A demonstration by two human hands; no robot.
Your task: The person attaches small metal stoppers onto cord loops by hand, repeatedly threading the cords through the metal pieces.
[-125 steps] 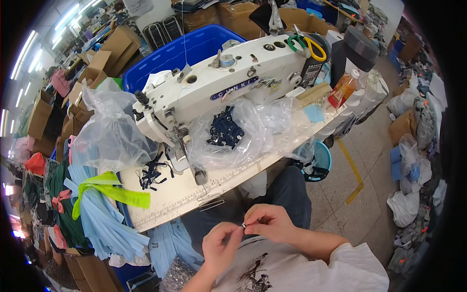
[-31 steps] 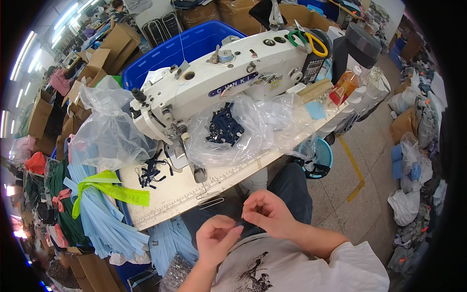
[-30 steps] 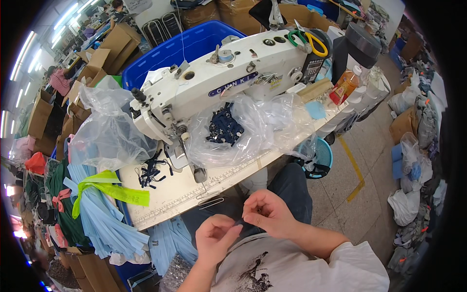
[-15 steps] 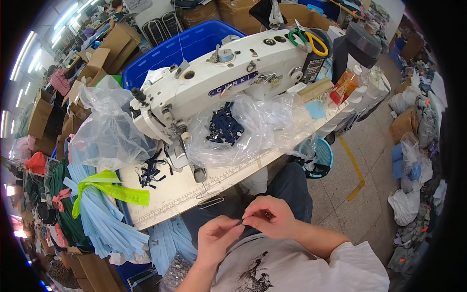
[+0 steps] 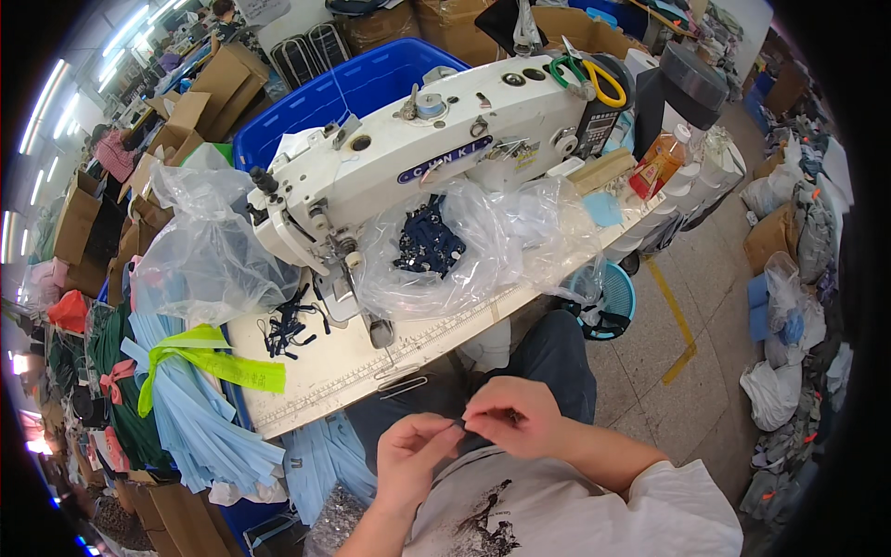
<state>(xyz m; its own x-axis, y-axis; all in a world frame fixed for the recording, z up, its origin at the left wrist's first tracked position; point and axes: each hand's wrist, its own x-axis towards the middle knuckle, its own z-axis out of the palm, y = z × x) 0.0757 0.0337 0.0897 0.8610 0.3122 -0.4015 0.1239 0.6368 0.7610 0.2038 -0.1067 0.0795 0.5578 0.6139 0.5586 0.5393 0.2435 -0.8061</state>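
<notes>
My left hand point(image 5: 415, 455) and my right hand point(image 5: 513, 418) meet above my lap, just below the table's front edge. Thumb and fingers of each are pinched together, fingertips almost touching. Between them shows a bit of a small dark piece point(image 5: 458, 424), mostly hidden by the fingers, its kind unclear. Ahead stands a white sewing machine point(image 5: 371, 200). Left of its needle area lie several short navy cord loops point(image 5: 290, 327). An open clear plastic bag point(image 5: 492, 265) under the machine arm holds a heap of small navy pieces point(image 5: 429, 239) with shiny bits.
Light blue fabric strips point(image 5: 190, 408), tied with a neon yellow band point(image 5: 190, 348), hang off the table's left end. A blue bin point(image 5: 269, 130) stands behind the machine. Scissors point(image 5: 594, 79) rest on top of it. Right of my knee is a turquoise basket point(image 5: 620, 295).
My right hand has turned slightly and its fingers have closed in more over the small dark piece. The left hand has hardly moved. Everything on the table stays as it was.
</notes>
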